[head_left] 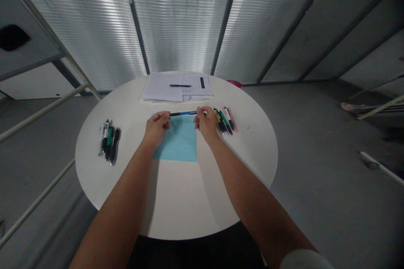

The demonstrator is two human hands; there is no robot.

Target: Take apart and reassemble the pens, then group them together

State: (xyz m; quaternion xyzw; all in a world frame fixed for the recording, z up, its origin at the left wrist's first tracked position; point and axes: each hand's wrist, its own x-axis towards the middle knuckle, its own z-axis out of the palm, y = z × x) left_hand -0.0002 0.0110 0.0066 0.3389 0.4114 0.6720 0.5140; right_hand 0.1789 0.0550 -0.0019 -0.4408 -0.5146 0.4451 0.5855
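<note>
A blue and black pen [183, 113] is held level between my two hands, above the far edge of a light blue sheet [176, 143]. My left hand [158, 127] pinches its black end with thumb and fingers. At the other end, my right hand [205, 122] is closed on the pen in the same way. Just right of my right hand lies a group of pens [223, 121] with yellow, green and white barrels, beside something pink. Over on the left rests another cluster of pens [109, 141], in white, green and black.
The round white table [179, 201] carries everything. Printed papers [160, 88] lie at its far side with a dark pen [180, 85] on top. White metal rails [41, 107] stand left of the table. A shuttered window wall [183, 21] rises behind it.
</note>
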